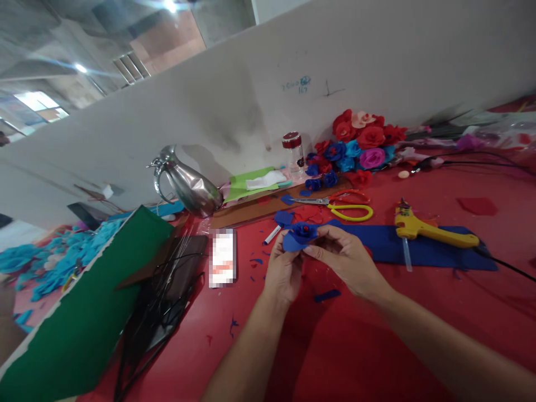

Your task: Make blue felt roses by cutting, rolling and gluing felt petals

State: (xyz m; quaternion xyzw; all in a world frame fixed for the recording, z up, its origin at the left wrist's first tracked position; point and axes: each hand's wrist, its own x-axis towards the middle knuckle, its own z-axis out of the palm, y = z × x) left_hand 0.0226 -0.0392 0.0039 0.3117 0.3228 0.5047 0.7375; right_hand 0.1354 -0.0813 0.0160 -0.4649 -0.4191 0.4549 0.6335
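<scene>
Both my hands hold a dark blue flower of layered petals with a small red spot at its centre. My left hand grips its left side, where a broad blue petal sticks out. On the other side, the thumb and fingers of my right hand pinch the flower's edge. Just beyond lie scissors with red and yellow handles. To the right, a yellow glue gun rests on a long blue strip. Small blue scraps are scattered near my hands.
Finished flowers in several colours are heaped against the wall, beside a red-lidded jar. A metal jug stands at back left. A phone-like white rectangle, a black bag and a green board occupy the left.
</scene>
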